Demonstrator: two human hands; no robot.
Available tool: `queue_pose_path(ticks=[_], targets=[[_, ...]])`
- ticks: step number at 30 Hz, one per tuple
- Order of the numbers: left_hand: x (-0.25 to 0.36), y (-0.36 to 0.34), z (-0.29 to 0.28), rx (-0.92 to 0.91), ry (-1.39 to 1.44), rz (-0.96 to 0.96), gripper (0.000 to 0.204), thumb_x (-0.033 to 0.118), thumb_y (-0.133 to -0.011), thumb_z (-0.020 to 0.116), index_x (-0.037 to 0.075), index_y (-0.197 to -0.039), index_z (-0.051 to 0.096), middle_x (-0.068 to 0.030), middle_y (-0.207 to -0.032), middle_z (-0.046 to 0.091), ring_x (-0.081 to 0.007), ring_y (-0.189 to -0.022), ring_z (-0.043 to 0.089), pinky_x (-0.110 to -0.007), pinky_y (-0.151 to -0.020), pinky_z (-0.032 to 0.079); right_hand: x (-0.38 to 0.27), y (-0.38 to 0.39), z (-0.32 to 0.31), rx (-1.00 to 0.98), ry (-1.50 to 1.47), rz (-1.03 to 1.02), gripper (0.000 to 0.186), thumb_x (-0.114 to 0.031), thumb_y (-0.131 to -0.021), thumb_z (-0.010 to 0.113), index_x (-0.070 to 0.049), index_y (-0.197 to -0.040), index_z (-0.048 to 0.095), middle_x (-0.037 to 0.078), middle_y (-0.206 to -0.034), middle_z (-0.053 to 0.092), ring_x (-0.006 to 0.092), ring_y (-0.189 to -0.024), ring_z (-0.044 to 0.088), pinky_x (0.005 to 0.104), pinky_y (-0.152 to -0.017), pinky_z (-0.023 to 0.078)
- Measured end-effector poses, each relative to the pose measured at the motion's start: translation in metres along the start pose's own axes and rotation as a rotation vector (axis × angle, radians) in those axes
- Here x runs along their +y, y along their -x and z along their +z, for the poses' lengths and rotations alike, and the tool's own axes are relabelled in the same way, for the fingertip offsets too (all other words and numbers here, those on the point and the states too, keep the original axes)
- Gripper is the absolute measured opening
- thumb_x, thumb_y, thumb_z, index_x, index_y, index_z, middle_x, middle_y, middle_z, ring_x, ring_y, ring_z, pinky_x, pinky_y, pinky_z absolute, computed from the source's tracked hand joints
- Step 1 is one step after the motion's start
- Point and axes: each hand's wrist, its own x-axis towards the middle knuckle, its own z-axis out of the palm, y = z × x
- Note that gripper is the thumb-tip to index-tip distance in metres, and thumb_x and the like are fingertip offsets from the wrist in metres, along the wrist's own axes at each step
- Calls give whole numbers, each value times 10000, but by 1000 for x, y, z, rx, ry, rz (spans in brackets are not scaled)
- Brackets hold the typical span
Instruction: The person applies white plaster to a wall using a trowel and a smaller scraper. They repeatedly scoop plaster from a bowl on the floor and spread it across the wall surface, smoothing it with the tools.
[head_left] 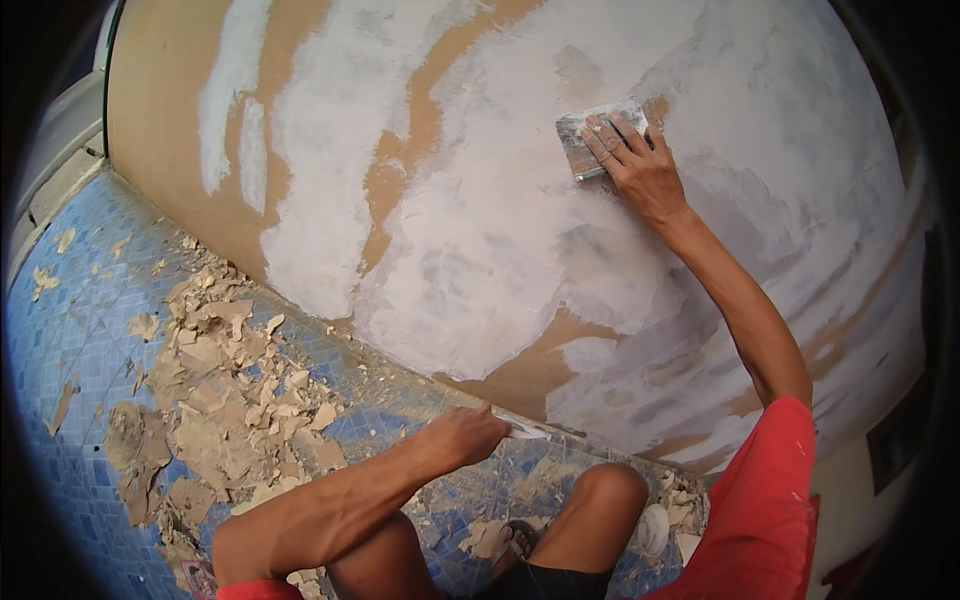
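Note:
My right hand [645, 175] presses a square, putty-smeared metal scraper [575, 145] flat against the wall [480, 200], fingers spread over its back. Uneven whitish filler coats much of the wall, and bare tan patches [400, 155] show between the smears. Lower down, close to the wall's bottom edge, my left hand [465, 435] is closed around what looks like a putty knife [527, 431]. Only its pale, flat tip shows beyond the fist; the handle is hidden in my fingers.
Broken tan flakes [225, 400] lie heaped on the blue tiled floor [60, 340] at left, with more scraps along the wall's foot. A round white dish-like thing [654, 530] sits beside my bent knee [610, 495]. My sandalled foot [515, 540] is among debris.

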Motion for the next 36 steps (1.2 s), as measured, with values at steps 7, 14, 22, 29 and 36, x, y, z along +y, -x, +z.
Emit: queue_pose_path(ticks=[7, 14, 22, 29, 36], targets=[[3, 8, -15, -92, -32, 15, 276, 169, -1014, 444, 63, -1087, 689, -193, -1007, 718, -385, -1131, 652, -498, -882, 577, 9, 23, -55, -131, -255, 92, 381, -65, -926, 637, -122, -1299, 686, 44, -1110, 746, 204, -1082, 664, 407, -866, 510], [5, 2, -15, -189, -32, 27, 319, 192, -1074, 381, 67, -1196, 647, -194, -1076, 714, -440, -1167, 629, -531, -927, 560, 15, -58, -20, 173, 11, 461, 399, -81, -880, 678, -98, -1279, 691, 28, -1177, 712, 194, -1020, 659, 371, -715, 495], [-12, 0, 2, -180, -55, 55, 289, 186, -1050, 440, 75, -1232, 636, -183, -1075, 722, -394, -1135, 661, -521, -940, 562, -70, -62, 1, 107, -59, 233, 423, -76, -898, 637, -70, -1321, 658, 63, -1192, 689, 224, -1058, 625, 394, -814, 504], [-6, 10, -12, -221, -9, -71, 235, 179, -1024, 466, 63, -1142, 633, -188, -1013, 732, -394, -964, 713, -522, -844, 561, -114, 38, -74, -280, -737, 29, 351, -59, -900, 620, -80, -1243, 692, 65, -1098, 709, 217, -971, 643, 375, -806, 489], [-7, 13, -32, -193, 165, -369, 241, 189, -1029, 453, -21, -1119, 532, -215, -856, 703, -316, -808, 726, -450, -736, 558, -144, 154, -115, -658, -2201, 1200, 378, -76, -931, 617, 1, -1301, 591, 86, -1170, 676, 191, -996, 671, 359, -885, 539]])
